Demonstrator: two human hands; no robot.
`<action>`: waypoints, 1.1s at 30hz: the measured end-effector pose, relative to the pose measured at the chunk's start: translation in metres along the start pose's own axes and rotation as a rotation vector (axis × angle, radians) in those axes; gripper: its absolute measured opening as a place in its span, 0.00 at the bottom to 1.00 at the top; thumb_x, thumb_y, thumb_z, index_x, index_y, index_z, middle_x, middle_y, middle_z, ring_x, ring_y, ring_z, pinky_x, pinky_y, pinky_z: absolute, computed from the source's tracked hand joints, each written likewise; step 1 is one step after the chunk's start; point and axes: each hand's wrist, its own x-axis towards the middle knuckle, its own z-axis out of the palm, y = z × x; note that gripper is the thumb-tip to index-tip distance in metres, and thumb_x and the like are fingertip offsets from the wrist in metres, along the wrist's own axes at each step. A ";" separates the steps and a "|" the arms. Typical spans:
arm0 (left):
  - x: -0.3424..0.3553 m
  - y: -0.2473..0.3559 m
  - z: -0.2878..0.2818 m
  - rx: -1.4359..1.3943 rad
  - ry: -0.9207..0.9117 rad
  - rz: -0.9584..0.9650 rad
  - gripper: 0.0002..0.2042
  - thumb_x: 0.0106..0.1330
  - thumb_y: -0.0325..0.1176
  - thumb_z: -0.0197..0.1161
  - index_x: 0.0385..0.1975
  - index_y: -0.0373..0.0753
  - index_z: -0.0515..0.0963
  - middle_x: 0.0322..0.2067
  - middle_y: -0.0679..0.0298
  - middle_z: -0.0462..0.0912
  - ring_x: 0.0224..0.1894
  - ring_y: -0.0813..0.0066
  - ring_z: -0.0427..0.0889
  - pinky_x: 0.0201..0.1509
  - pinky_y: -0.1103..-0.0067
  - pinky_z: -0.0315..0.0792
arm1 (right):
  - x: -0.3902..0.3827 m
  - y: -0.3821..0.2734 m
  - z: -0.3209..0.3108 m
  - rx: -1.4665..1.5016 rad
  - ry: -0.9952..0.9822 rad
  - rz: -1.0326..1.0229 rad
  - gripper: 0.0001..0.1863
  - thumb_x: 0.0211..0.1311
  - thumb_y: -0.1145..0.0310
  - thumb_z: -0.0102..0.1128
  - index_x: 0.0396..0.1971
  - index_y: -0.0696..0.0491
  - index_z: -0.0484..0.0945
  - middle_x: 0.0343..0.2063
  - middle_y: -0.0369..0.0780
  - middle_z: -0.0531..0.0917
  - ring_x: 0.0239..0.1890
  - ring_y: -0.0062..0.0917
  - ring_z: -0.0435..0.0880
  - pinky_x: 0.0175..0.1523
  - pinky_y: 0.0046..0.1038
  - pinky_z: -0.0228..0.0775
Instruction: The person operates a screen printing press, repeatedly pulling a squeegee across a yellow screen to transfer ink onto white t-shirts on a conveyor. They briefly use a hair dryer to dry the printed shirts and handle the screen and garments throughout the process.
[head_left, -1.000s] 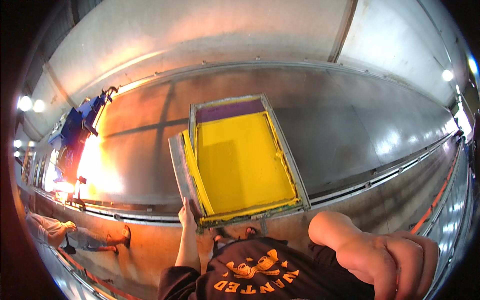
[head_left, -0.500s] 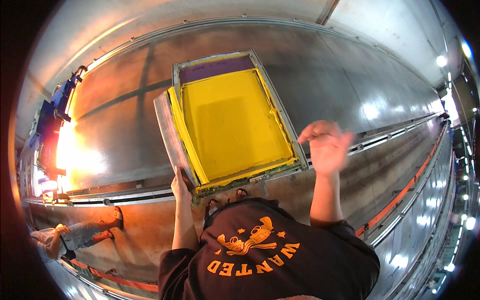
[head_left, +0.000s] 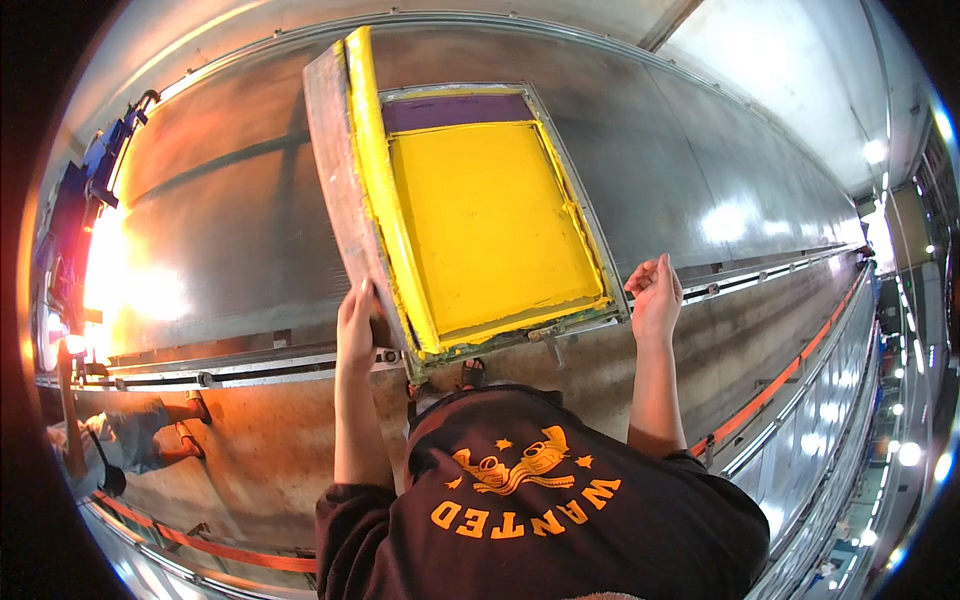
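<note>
My left hand (head_left: 357, 330) is closed round the lower end of a long squeegee (head_left: 335, 170), its wooden back to the left and its blade side thick with yellow ink. The squeegee stands tilted along the left side of a printing screen (head_left: 585, 225), hiding part of that edge. Yellow ink (head_left: 490, 230) covers most of the mesh, with a purple strip (head_left: 460, 112) at the far end. Beside the screen's near right corner is my right hand (head_left: 655, 300), its fingers loosely curled and apart from the frame, with nothing visible in it.
The screen lies over a long grey metal table (head_left: 690, 190) with a rail (head_left: 250, 375) along its near edge. A glowing machine (head_left: 110, 270) stands at the far left. Another person (head_left: 130, 440) is at the lower left. An orange rail (head_left: 780, 375) runs behind at the right.
The squeegee has been raised and now reaches past the screen's far end. My right hand has come down beside the near right corner. The person at the left has shifted left.
</note>
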 end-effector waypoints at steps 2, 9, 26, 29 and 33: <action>0.018 0.031 0.005 0.101 0.018 -0.123 0.21 0.79 0.50 0.56 0.41 0.36 0.83 0.32 0.72 0.82 0.35 0.85 0.77 0.40 0.84 0.71 | -0.011 -0.002 0.008 -0.041 0.001 -0.001 0.18 0.75 0.53 0.59 0.29 0.51 0.78 0.25 0.36 0.80 0.26 0.22 0.77 0.36 0.27 0.69; 0.031 0.021 0.019 0.303 0.207 -0.076 0.29 0.76 0.60 0.56 0.18 0.44 0.67 0.18 0.75 0.66 0.24 0.85 0.62 0.28 0.81 0.58 | -0.033 0.013 -0.001 -0.159 0.037 -0.020 0.18 0.76 0.54 0.60 0.30 0.52 0.79 0.22 0.34 0.80 0.23 0.20 0.76 0.32 0.25 0.69; 0.065 -0.070 0.003 0.153 0.409 -0.307 0.48 0.68 0.73 0.51 0.66 0.27 0.70 0.61 0.49 0.79 0.59 0.57 0.81 0.63 0.65 0.74 | 0.207 0.124 -0.054 -0.576 -0.150 0.120 0.23 0.73 0.48 0.61 0.41 0.56 0.82 0.34 0.36 0.83 0.37 0.19 0.81 0.44 0.25 0.74; 0.081 -0.082 0.021 0.154 0.412 -0.367 0.48 0.68 0.74 0.50 0.70 0.31 0.67 0.65 0.51 0.75 0.63 0.57 0.77 0.66 0.64 0.71 | 0.293 0.188 -0.081 -0.898 -0.109 0.016 0.29 0.72 0.43 0.58 0.45 0.60 0.82 0.38 0.39 0.83 0.42 0.23 0.80 0.49 0.29 0.72; 0.077 -0.091 0.030 0.141 0.488 -0.361 0.48 0.69 0.74 0.49 0.71 0.32 0.66 0.68 0.51 0.73 0.66 0.56 0.74 0.71 0.64 0.66 | 0.330 0.219 -0.050 -0.937 -0.267 0.293 0.33 0.73 0.41 0.56 0.52 0.62 0.81 0.44 0.43 0.84 0.47 0.27 0.79 0.53 0.34 0.70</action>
